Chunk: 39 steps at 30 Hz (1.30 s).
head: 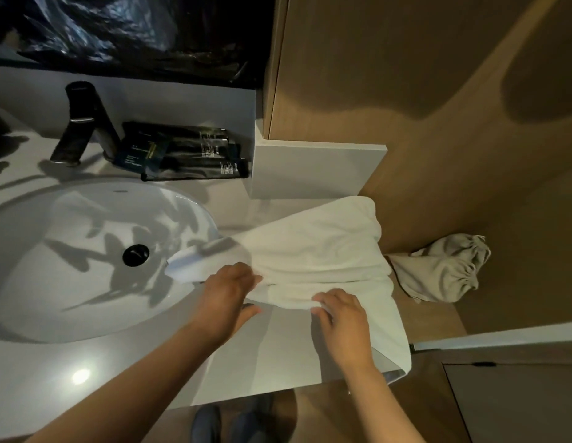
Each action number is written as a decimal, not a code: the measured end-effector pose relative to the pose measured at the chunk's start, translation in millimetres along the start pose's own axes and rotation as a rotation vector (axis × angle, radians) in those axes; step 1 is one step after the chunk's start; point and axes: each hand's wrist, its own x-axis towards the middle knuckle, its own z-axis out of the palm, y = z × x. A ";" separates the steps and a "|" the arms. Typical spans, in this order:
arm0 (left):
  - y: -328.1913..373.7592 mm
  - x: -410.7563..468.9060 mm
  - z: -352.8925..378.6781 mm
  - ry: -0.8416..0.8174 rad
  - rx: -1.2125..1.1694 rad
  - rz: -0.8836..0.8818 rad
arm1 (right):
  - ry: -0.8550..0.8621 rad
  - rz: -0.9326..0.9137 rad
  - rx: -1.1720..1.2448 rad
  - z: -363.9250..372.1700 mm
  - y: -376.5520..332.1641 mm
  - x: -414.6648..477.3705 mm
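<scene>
In the lower middle of the frame both forearms reach forward over the surface (272,356): the left hand (228,292) bunches and grips the one white towel (316,247) at its left part, and the right hand (340,318) pinches its near edge with curled fingers. The towel lies spread at centre right, one corner over the rim of the single round sink (38,282), its right side hanging off the surface's end. Upper left stand one dark faucet (83,123) and a small stack of dark packets (189,155), with one beige drawstring bag (444,270) at right against brown wood panelling.
</scene>
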 end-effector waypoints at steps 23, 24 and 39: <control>24.6 45.2 -43.1 0.156 -0.224 -0.187 | -0.069 -0.016 0.030 -88.9 -23.7 89.2; 21.1 39.7 -40.2 0.189 -0.221 -0.178 | -0.088 0.018 -0.029 -77.3 -20.1 87.9; -44.1 -53.9 -56.0 0.206 -0.155 -0.238 | -0.037 -0.297 0.241 -30.8 -85.7 20.8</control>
